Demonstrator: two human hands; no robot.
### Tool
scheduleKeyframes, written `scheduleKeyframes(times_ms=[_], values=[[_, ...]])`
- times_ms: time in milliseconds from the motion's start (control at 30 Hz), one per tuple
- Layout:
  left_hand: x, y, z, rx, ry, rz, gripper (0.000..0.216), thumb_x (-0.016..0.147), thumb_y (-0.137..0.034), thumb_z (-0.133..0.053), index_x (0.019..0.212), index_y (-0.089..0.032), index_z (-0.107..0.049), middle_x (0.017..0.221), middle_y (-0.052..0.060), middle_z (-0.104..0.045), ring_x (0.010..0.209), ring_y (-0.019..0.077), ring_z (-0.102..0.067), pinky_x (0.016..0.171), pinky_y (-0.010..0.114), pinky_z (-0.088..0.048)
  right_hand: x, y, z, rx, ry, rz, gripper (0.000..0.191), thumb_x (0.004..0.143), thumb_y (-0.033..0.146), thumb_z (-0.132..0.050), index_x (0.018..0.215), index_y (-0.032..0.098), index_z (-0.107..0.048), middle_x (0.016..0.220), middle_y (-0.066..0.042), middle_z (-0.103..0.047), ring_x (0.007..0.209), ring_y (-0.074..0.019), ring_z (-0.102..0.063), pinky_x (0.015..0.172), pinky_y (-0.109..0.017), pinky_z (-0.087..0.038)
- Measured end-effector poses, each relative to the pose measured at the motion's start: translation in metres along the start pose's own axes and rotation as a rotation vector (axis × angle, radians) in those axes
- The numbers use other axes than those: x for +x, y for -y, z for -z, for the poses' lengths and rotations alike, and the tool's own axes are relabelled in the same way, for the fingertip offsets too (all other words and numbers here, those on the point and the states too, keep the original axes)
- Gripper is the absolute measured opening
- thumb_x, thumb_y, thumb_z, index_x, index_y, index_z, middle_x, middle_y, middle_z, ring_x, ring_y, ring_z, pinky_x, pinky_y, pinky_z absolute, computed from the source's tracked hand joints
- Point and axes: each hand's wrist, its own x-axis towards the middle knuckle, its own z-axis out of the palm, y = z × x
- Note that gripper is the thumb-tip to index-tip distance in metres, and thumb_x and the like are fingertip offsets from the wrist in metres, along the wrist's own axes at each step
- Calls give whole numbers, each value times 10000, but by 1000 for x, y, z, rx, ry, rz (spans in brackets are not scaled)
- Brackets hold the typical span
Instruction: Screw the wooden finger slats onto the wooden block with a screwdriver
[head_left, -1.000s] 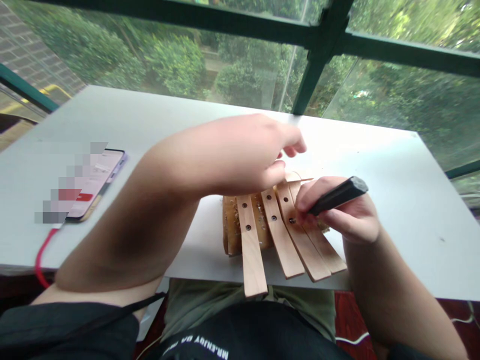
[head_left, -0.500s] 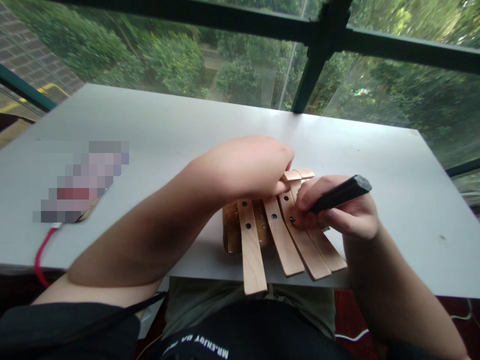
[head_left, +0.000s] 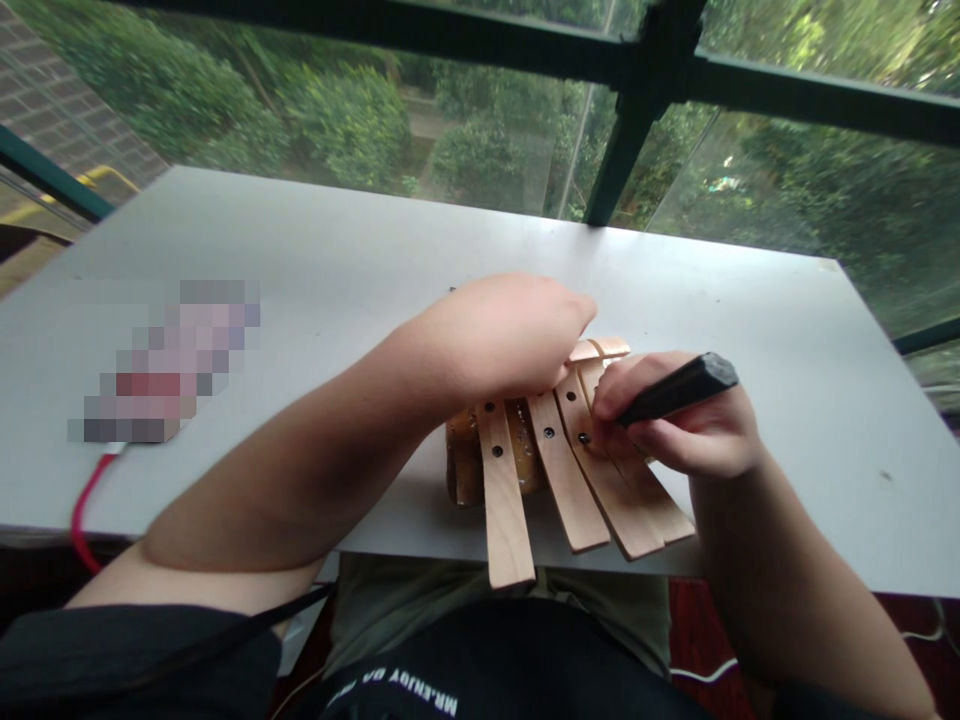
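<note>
My right hand (head_left: 709, 430) is closed around the thick black handle of a screwdriver (head_left: 679, 388), tilted up to the right. Its tip end is hidden by my fingers, near a screw (head_left: 585, 438) in one of the pale wooden slats (head_left: 630, 515). At the slats' far ends, my left hand (head_left: 517, 335) is bent over with curled fingers, gripping there; most of its fingers are out of sight. Under the slats sits a glossy brown block (head_left: 465, 465). A separate slat (head_left: 506, 520) with two dark holes lies across the block's left part, overhanging the table's front edge.
The white table (head_left: 810, 400) stands against a window with a dark green frame (head_left: 630, 150). At left lies a blurred-out flat object (head_left: 172, 360) with a red cable (head_left: 81, 510) running off the near edge. A small dark bit (head_left: 452, 290) lies behind my left wrist.
My left hand has shifted slightly to the right, its fingers lifting a little at the slats' far ends. The two rightmost slats look closer together. My right hand and the screwdriver have barely moved.
</note>
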Motion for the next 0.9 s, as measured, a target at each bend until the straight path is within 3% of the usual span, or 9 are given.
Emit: scheduleKeyframes(times_ms=[367,700,900], values=[[0,-2,-1,-36,-19,-1,125,866,-265,-577,922,-203,-670,796,47,-713,546,156,-498,496,305,-264,-2,1,-6,-55,-138,-4,221,791,66,-763,978,181,-741,862,-60,-718,753,-170,-710,621,-267,-602],[-2,-5,3,-98,17,-11,165,876,-316,-567,944,-217,-680,863,46,-739,583,169,-541,517,307,-286,-3,1,-7,-47,-100,-29,228,810,49,-722,1003,171,-735,889,-62,-697,777,-162,-682,640,-271,-581],[-13,13,19,-119,132,-60,268,892,-378,-561,1056,-276,-747,961,11,-770,797,194,-673,672,284,-419,-3,3,-8,-48,-116,-44,195,814,76,-747,978,180,-739,871,-54,-705,764,-154,-684,624,-254,-574]])
